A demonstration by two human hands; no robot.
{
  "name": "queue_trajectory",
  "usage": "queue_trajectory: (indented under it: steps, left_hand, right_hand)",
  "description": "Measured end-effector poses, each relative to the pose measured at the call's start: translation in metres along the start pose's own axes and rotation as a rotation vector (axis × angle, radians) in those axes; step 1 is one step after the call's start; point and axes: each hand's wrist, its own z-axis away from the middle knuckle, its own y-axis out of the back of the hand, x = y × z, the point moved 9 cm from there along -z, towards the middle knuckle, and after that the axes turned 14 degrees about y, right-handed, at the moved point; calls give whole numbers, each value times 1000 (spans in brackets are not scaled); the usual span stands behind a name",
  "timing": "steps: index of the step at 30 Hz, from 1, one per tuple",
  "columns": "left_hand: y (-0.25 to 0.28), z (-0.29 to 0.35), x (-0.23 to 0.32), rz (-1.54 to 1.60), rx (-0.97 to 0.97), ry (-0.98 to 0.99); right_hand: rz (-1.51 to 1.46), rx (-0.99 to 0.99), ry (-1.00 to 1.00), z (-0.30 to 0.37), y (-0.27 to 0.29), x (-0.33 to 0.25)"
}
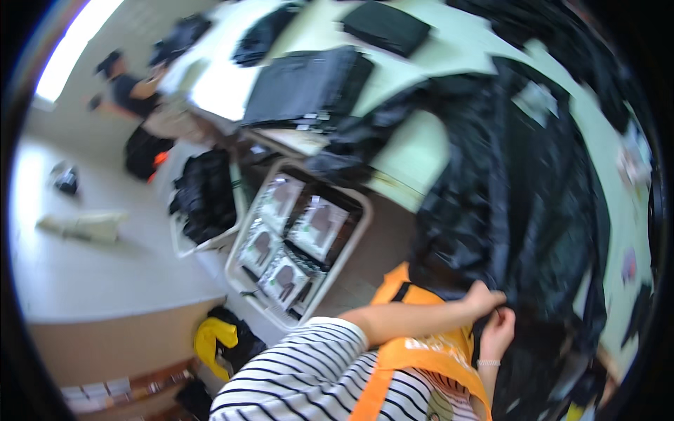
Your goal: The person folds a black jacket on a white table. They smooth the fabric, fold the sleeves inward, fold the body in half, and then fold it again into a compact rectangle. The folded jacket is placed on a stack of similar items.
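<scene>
A large black shiny garment (477, 168), with what looks like a sleeve stretched to the left, lies spread over the pale table (414, 151) and hangs past its near edge. At its lower edge my left hand (483, 299) is closed, fingers pinched on the black fabric. Just below it my right hand (497, 332), with a pale bracelet at the wrist, is also closed at the same edge. The two hands nearly touch, and the exact bit between the fingertips is too small to make out. An orange apron (428, 354) covers my front beneath the forearms.
Left of the table stands a pale crate (365, 217) of packaged dark items. Beyond it is another bin (235, 186) heaped with black cloth. A folded black stack (302, 88) lies on the table. Another person (133, 91) works at the far left.
</scene>
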Motion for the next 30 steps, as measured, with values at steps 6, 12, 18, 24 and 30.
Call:
queue_trajectory:
  steps: [6,12,18,24,30]
  left_hand:
    - [17,-6,-19,33,41,57]
    - [35,-2,-4,93,130,-170]
    - [71,16,-25,345,100,-2]
    - [98,21,-76,891,-48,205]
    - [90,32,-64,890,-225,272]
  right_hand:
    - [-405,-215,-285,10,-38,33]
    - [-687,-320,-643,15,-53,31]
    - [-1035,-311,-968,48,-87,37]
    - [-1273,-224,-1117,63,-102,34]
    - [-1168,-207,-839,37,-103,12]
